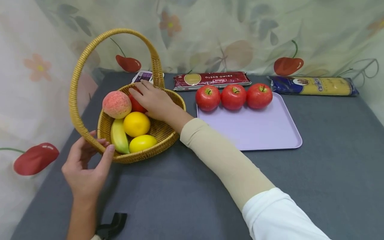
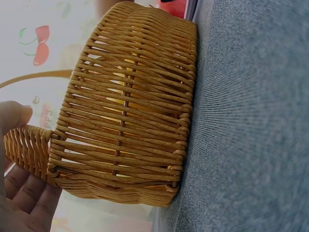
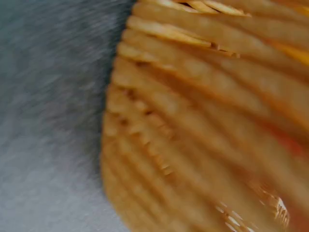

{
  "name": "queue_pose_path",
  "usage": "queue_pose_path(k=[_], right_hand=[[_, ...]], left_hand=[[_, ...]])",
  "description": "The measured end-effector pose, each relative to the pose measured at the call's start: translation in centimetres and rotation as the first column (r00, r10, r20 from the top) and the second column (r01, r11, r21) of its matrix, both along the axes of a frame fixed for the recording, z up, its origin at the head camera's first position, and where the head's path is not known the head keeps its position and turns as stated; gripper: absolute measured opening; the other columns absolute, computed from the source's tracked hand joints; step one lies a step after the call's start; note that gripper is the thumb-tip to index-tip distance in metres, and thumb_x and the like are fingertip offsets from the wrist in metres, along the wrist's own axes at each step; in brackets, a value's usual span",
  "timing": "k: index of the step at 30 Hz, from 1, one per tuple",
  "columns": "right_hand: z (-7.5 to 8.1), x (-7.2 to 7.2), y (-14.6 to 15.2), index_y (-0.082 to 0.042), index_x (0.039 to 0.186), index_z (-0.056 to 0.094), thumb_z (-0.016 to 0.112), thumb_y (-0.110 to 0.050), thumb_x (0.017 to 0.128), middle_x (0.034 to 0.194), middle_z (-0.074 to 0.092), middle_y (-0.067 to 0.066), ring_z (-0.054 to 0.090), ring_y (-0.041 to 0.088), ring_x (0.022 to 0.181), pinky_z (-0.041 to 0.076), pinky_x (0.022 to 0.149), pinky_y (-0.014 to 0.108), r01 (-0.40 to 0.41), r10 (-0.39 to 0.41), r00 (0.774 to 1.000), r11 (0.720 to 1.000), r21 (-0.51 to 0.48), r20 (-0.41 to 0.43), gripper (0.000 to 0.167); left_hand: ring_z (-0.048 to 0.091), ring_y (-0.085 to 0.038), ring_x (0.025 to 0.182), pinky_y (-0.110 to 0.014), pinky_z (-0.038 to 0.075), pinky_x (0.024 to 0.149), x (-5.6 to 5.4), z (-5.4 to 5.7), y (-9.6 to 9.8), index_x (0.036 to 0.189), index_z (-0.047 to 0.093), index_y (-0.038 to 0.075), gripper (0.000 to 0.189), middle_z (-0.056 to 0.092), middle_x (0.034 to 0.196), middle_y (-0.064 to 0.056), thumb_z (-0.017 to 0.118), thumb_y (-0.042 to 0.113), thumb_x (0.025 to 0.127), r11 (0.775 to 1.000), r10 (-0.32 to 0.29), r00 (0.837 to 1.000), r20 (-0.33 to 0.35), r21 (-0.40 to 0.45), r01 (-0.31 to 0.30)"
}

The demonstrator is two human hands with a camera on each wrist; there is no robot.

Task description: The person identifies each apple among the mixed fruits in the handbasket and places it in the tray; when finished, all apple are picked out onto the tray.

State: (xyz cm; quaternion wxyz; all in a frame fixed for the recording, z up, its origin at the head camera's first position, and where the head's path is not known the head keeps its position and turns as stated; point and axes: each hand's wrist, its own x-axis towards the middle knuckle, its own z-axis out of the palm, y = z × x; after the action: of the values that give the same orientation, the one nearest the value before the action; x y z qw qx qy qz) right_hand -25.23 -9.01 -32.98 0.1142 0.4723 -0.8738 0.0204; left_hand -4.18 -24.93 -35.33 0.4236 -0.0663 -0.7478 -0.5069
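A wicker basket (image 1: 162, 146) with a tall arched handle (image 1: 73, 90) stands on the left of the table. My left hand (image 1: 87, 166) holds the near base of the handle, its thumb (image 2: 17, 116) on one side and its fingers on the other. Inside the basket, my right hand (image 1: 156, 101) grips a red apple (image 1: 136, 104), which it partly covers. Around that apple lie a peach (image 1: 117, 104), an orange (image 1: 136, 124), a banana (image 1: 119, 136) and a lemon (image 1: 142, 143). Blurred wickerwork (image 3: 193, 121) fills most of the right wrist view.
Right of the basket lies a lilac tray (image 1: 258, 133) with three red apples (image 1: 233, 97) along its far edge. Behind it are a red pasta packet (image 1: 213, 80) and a blue-and-yellow pasta packet (image 1: 313, 85). A floral curtain (image 1: 204, 36) hangs at the back.
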Motion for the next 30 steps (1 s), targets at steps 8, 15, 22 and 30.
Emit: queue_pose_path(k=[8,15,22,30], right_hand=[[-0.1,-0.3,-0.5,-0.011,0.155,0.034,0.073,-0.033,0.091,0.151,0.042,0.012,0.034,0.028,0.143,0.019,0.121,0.034,0.067,-0.067,0.998,0.997,0.05,0.005,0.078],[-0.6,-0.5,0.1,-0.012,0.151,0.039,0.077,-0.029,0.087,0.144,0.043,0.017,0.046,0.03,0.129,0.031,0.116,0.033,-0.015,0.016,1.0,0.995,-0.095,0.002,0.076],[-0.1,-0.5,0.7,-0.008,0.151,0.037,0.078,-0.034,0.085,0.147,0.041,0.012,0.041,0.026,0.131,0.031,0.112,0.023,0.058,-0.024,0.993,0.954,-0.293,0.118,0.082],[0.1,-0.3,1.1,-0.006,0.146,0.046,0.074,-0.036,0.083,0.145,0.044,0.013,0.042,0.028,0.126,0.04,0.103,0.024,0.052,0.01,0.991,0.895,-0.442,0.137,0.075]], left_hand=[[0.068,-0.013,0.082,-0.019,0.055,0.083,-0.2,0.2,0.1,0.116,0.065,-0.016,0.046,0.069,0.093,-0.023,0.081,-0.007,0.074,1.0,-0.015,1.0,-0.026,0.005,0.015],[0.068,-0.013,0.083,-0.018,0.055,0.083,0.0,0.2,0.1,0.115,0.064,-0.017,0.046,0.069,0.093,-0.023,0.082,-0.007,0.073,1.0,-0.007,1.0,-0.022,0.001,0.007],[0.068,-0.013,0.083,-0.018,0.055,0.084,0.0,0.1,0.1,0.115,0.064,-0.017,0.047,0.069,0.093,-0.022,0.082,-0.008,0.073,1.0,-0.013,1.0,-0.013,-0.004,0.013],[0.068,-0.013,0.082,-0.018,0.055,0.084,0.1,0.2,0.2,0.115,0.065,-0.016,0.047,0.069,0.092,-0.022,0.082,-0.007,0.072,1.0,-0.008,1.0,-0.021,-0.005,0.007]])
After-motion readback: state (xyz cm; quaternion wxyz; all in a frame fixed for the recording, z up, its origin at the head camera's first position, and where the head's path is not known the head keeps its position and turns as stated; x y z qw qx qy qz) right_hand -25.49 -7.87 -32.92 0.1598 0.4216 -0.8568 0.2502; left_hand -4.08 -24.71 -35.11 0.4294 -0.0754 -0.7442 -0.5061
